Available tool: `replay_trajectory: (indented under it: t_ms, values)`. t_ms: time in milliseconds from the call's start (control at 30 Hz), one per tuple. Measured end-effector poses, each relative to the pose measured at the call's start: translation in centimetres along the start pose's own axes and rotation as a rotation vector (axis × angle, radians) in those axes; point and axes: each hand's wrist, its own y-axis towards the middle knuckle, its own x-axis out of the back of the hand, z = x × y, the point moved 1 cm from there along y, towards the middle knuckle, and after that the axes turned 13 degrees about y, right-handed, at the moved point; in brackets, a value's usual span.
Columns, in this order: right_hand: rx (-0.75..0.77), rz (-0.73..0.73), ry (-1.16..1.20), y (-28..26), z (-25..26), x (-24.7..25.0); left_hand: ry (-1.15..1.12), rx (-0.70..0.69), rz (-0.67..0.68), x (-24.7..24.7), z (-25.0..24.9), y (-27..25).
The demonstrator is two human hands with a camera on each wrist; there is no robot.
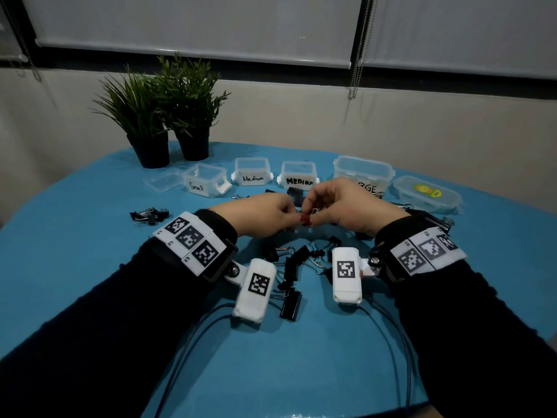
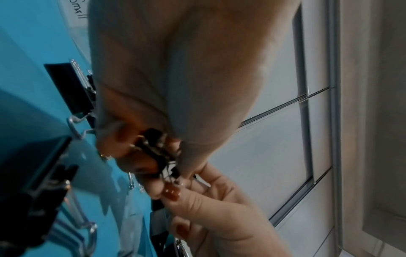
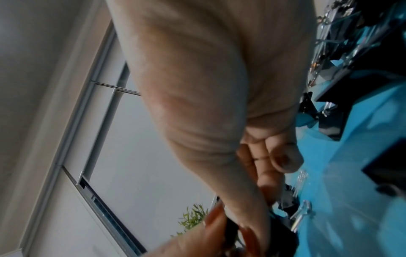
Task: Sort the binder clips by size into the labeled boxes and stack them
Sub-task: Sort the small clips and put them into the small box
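Both hands meet above the middle of the blue table. My left hand and my right hand pinch small black binder clips between their fingertips, thumbs touching. In the left wrist view several small clips with silver wire handles sit tangled between the fingers. More loose black binder clips lie on the cloth under and between my wrists. A small cluster of clips lies at the left. At the back stand open clear boxes labeled Small, Medium, Median and Large.
Two potted plants stand at the back left by the wall. A loose clear lid lies left of the Small box. A closed clear box with a sticker sits at the far right. Wrist camera cables trail toward me.
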Motion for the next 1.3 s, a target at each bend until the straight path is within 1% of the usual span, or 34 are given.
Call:
replay_trajectory:
  t_ms: [100, 167, 200, 300, 400, 467, 567, 667, 767, 833, 900, 967, 1000, 1100, 1167, 1300]
  values:
    - [0.034, -0.086, 0.108, 0.3, 0.1, -0.2, -0.545, 0.094, -0.04, -0.1, -0.1, 0.2]
    - [0.061, -0.135, 0.142, 0.4, 0.2, -0.2, -0.787, 0.171, -0.059, -0.1, -0.1, 0.3]
    - [0.073, -0.144, 0.147, 0.4, 0.3, -0.3, -0.856, 0.208, -0.065, -0.2, -0.2, 0.3]
    - [0.098, -0.149, 0.147, 0.3, 0.5, -0.7, -0.906, 0.285, -0.07, -0.3, -0.2, 0.5]
    - [0.121, -0.154, 0.173, 0.2, 0.6, -1.0, -0.942, 0.321, -0.046, -0.5, -0.2, 0.6]
    - [0.135, -0.13, 0.214, 0.4, 0.5, -1.2, -1.001, 0.311, 0.001, -0.6, -0.2, 0.7]
    - [0.155, -0.066, 0.301, 0.6, 0.3, -1.9, -0.97, 0.257, 0.034, -0.9, -0.1, 0.9]
    - [0.162, -0.046, 0.39, 1.0, 0.2, -2.5, -0.926, 0.255, -0.008, -0.7, 0.3, 0.9]
    - [0.177, -0.025, 0.481, 1.3, 0.4, -3.1, -0.987, 0.293, -0.106, -0.1, 1.1, 0.7]
    - [0.202, 0.008, 0.489, 1.3, 0.6, -3.4, -1.016, 0.317, -0.174, 0.4, 1.6, 0.3]
    - [0.213, 0.045, 0.459, 1.1, 0.8, -3.4, -0.981, 0.328, -0.23, 0.9, 2.4, -0.3]
    - [0.202, 0.109, 0.383, 0.7, 1.1, -3.3, -0.845, 0.327, -0.279, 1.8, 3.6, -0.9]
    - [0.186, 0.161, 0.307, 0.4, 1.2, -3.2, -0.703, 0.333, -0.311, 2.4, 4.4, -1.3]
    - [0.097, 0.342, -0.007, -0.4, 1.5, -3.3, -0.166, 0.417, -0.402, 4.3, 6.9, -2.9]
    - [0.06, 0.416, -0.092, -0.4, 1.5, -3.4, 0.013, 0.469, -0.362, 5.1, 8.6, -3.8]
    - [0.085, 0.5, -0.066, -0.3, 1.3, -3.9, 0.205, 0.513, -0.186, 4.8, 10.4, -4.8]
